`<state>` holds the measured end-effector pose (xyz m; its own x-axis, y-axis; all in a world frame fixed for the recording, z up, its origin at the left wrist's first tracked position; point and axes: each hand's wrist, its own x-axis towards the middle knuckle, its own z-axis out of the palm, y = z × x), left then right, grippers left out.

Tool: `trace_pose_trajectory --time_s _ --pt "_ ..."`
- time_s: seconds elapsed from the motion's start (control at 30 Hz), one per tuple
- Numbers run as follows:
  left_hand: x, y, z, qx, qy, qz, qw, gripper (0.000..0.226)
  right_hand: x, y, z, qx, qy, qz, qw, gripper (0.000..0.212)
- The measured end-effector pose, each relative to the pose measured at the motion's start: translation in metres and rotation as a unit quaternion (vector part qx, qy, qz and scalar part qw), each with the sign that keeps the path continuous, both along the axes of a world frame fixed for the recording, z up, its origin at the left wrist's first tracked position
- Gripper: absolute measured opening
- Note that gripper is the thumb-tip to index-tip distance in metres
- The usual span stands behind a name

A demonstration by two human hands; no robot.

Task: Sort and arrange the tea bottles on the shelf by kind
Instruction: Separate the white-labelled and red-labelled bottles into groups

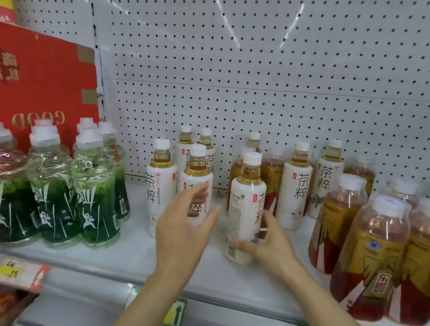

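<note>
A white pegboard wall (278, 61) fills the back of the view, and under it runs the white shelf (117, 257) that carries all the bottles. At nine o'clock a big red carton (33, 87) leans upright against the left end of the shelf, its gold lettering reading mirrored. Just in front of it, at about eight o'clock, stands a tight cluster of green-labelled bottles (67, 183) with clear tops and white caps. At four o'clock, close to the shelf's front edge, is a group of red-and-gold bottles (372, 256) holding dark tea, with more of the same kind behind them toward three o'clock. In the middle stand the white-labelled tea bottles (160, 182) with pale golden tea — one group of four left of centre, two more (295, 185) at the back toward two o'clock, mixed in among a few red-and-gold ones. The right hand (266, 242) grips one white-labelled bottle (246, 208) low on its body at dead centre, fingers wrapped round the base; the bottle stands upright on the shelf, label turned partly away. The left hand (185, 225) hovers spread wide, fingers straight, holding nothing, just in front of another white-labelled bottle (196, 171) at about ten o'clock from the gripped one. Along the shelf's front rail sit price tags — a yellow one (13, 271) at seven o'clock and a green-arrow one (176, 313) at six.
</note>
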<state>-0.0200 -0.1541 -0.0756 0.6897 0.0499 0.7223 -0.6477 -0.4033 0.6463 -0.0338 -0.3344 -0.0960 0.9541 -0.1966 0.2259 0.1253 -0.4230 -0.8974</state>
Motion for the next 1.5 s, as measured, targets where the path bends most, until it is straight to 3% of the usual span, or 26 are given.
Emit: trace_pose_trajectory --time_s 0.07,0.1,0.17,0.23,0.37,0.47,0.7,0.8,0.87,0.93,1.0,1.07,1.17,1.5 --pt "0.004 0.025 0.004 -0.089 -0.033 0.107 0.990 0.048 0.003 0.002 0.000 -0.009 -0.001 -0.006 1.000 0.072" --pt "0.010 0.036 0.005 -0.106 -0.006 0.144 0.984 0.056 0.003 0.002 -0.001 -0.009 -0.002 -0.005 1.000 0.072" --pt "0.027 0.052 0.003 -0.037 0.119 0.172 0.977 0.078 0.003 0.001 -0.002 -0.007 -0.004 -0.002 1.000 0.071" --pt "0.044 0.055 -0.006 0.061 0.236 0.140 0.960 0.090 0.002 0.000 -0.004 -0.006 -0.009 0.000 1.000 0.072" --pt "0.082 0.056 -0.012 0.085 0.295 0.089 0.948 0.063 0.000 0.000 -0.002 0.007 -0.005 0.004 1.000 0.076" --pt "0.111 0.051 -0.006 0.099 0.319 0.058 0.941 0.055 0.000 0.002 0.000 0.006 -0.003 0.002 1.000 0.081" --pt "0.168 0.039 -0.001 0.096 0.340 0.006 0.936 0.049 0.001 0.011 -0.004 -0.011 -0.008 -0.019 1.000 0.081" --pt "0.159 0.047 0.016 0.190 0.328 0.074 0.922 0.029 0.001 0.012 -0.007 -0.024 -0.013 -0.033 0.999 0.083" --pt "0.135 0.056 0.029 0.171 0.272 0.117 0.940 0.047 0.001 0.013 -0.007 -0.032 -0.016 -0.043 0.998 0.082" --pt "0.100 0.062 0.034 0.136 0.231 0.033 0.963 0.073 0.002 0.015 -0.005 -0.043 -0.016 -0.049 0.998 0.080" --pt "0.073 0.054 0.033 0.221 0.233 -0.058 0.945 0.097 0.004 0.018 -0.004 -0.051 -0.013 -0.054 0.997 0.078" --pt "0.074 0.042 0.023 0.291 0.233 -0.049 0.927 0.094 0.006 0.019 -0.005 -0.050 -0.011 -0.057 0.997 0.077" --pt "0.093 0.032 0.021 0.270 0.226 -0.018 0.936 0.079 0.008 0.023 -0.006 -0.054 -0.010 -0.067 0.996 0.079" --pt "0.132 0.028 0.022 0.246 0.209 0.035 0.946 0.081 0.059 0.053 -0.005 -0.103 -0.001 -0.065 0.993 0.077"
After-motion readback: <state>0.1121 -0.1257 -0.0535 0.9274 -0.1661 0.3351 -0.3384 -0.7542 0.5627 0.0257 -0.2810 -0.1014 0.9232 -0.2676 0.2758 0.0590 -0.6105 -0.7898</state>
